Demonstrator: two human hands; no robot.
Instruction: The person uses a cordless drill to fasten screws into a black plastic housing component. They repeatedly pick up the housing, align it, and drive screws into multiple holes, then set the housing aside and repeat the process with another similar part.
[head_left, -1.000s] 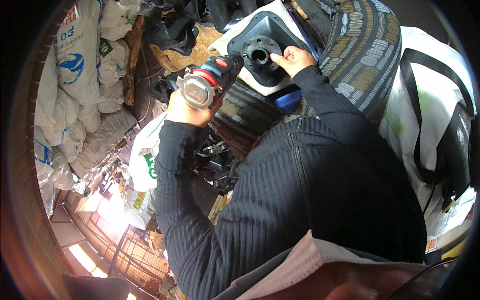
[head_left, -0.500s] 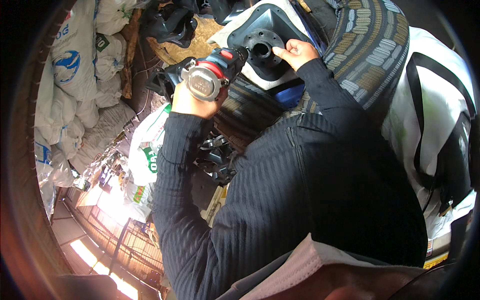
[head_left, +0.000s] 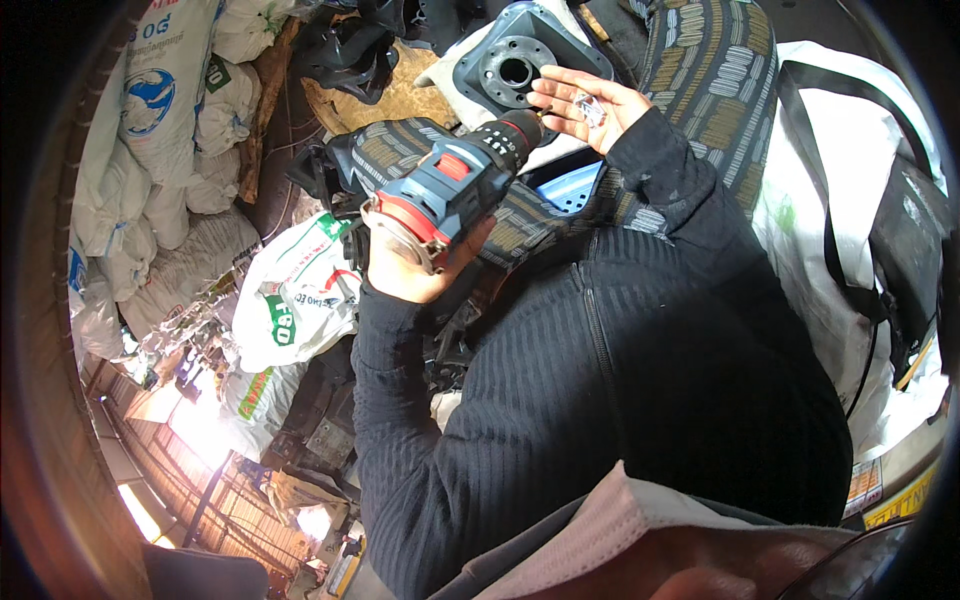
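"Fingers of the right hand [head_left: 610, 107] are extended, palm up, with some small shiny pieces [head_left: 589, 109] lying in it."

"Screws?"

"Too small to tell. They look like metal."

"And the left hand [head_left: 402, 275]?"

"Wrapped round the grip of a blue-and-red cordless drill [head_left: 462, 182], though most of its fingers are hidden behind the tool. The nose points up toward the right fingertips; whether they touch, I can't tell."

"Where's the dark flanged part [head_left: 498, 58]?"

"Just beyond those fingertips, on a pale pad [head_left: 437, 78], its round flange and central opening facing up. As far as I can see, neither hand grips it."

"So which step is this?"

"Loading, I'd judge: one piece from the palm being fitted to the drill's tip, probably meant for a hole around the flange."

"What does the next move call for?"

"Seating that piece squarely, cupping the palm so the others don't spill, then holding the drill straight over a hole, with the right fingers clear of the tip."
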